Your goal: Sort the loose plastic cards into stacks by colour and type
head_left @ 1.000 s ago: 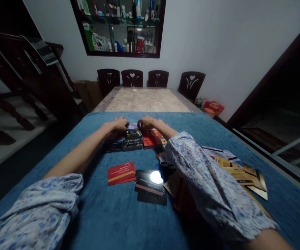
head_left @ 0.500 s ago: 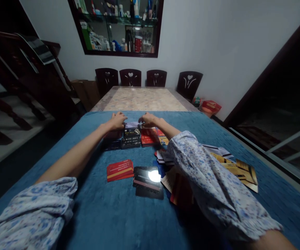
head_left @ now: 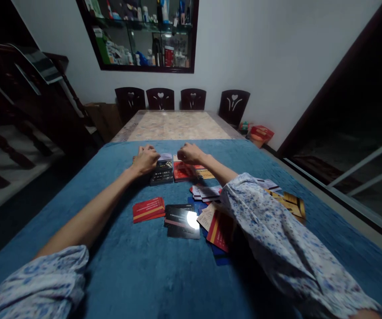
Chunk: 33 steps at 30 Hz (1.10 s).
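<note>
Rows of cards lie on a blue cloth, with black cards (head_left: 162, 176) beside red cards (head_left: 181, 172). My left hand (head_left: 146, 159) is over the left edge of the rows, its fingers bent and partly hidden. At the far side of the red cards is my right hand (head_left: 189, 153), its fingers curled inward; whether it holds a card cannot be made out. Nearer to me lie a red stack (head_left: 148, 210), a black stack (head_left: 181, 221) and a spread of mixed cards (head_left: 220, 230), partly under my right sleeve.
The blue cloth (head_left: 117, 274) covers the near part of a long table with a patterned top (head_left: 177, 126). Gold cards (head_left: 288, 201) lie at the right. Dark chairs (head_left: 160, 98) stand at the far end, below a glass-shelved cabinet (head_left: 144, 68).
The view has shifted a little, moving the scene left. My left hand has moved nearer and more over the left cards. My right hand's fingers are curled more tightly.
</note>
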Available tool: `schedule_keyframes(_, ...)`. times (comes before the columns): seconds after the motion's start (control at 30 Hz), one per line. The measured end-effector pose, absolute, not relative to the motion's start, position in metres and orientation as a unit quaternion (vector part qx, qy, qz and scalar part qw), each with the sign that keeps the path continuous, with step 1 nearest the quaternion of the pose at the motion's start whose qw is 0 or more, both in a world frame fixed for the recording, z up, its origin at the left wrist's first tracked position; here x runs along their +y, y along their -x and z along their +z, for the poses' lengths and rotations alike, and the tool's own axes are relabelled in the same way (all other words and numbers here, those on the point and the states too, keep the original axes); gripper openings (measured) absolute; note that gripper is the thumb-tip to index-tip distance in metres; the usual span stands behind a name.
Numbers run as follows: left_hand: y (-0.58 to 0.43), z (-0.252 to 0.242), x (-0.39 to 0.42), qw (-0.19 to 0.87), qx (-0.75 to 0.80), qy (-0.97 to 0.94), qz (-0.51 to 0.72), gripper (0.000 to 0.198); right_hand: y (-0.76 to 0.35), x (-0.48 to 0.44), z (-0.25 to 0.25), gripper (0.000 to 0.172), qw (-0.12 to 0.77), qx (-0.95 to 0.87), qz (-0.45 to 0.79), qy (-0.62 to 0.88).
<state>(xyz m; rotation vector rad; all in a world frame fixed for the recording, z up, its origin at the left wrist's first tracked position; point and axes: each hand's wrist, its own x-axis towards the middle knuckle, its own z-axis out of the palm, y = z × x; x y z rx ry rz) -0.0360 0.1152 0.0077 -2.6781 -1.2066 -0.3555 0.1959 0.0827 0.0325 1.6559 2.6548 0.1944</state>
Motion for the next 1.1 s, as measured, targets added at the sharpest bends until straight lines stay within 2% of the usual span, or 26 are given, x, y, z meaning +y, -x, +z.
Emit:
schedule_keyframes(0.53, 0.019, 0.002, 0.042, 0.083, -0.389, 0.905, -0.15, 0.033, -0.222, 0.007, 0.028, 0.02, -0.031, 0.849, 0.054, -0.524)
schedule_keyframes(0.87, 0.039, -0.011, 0.007, 0.07, -0.383, 0.903, -0.184, 0.035, -0.207, -0.02, 0.022, 0.02, -0.097, 0.858, 0.028, -0.504)
schedule_keyframes(1.1, 0.07, -0.034, -0.015, 0.091, -0.356, 0.901, -0.231, 0.027, -0.175, -0.025, 0.01, 0.016, -0.139, 0.887, 0.013, -0.44)
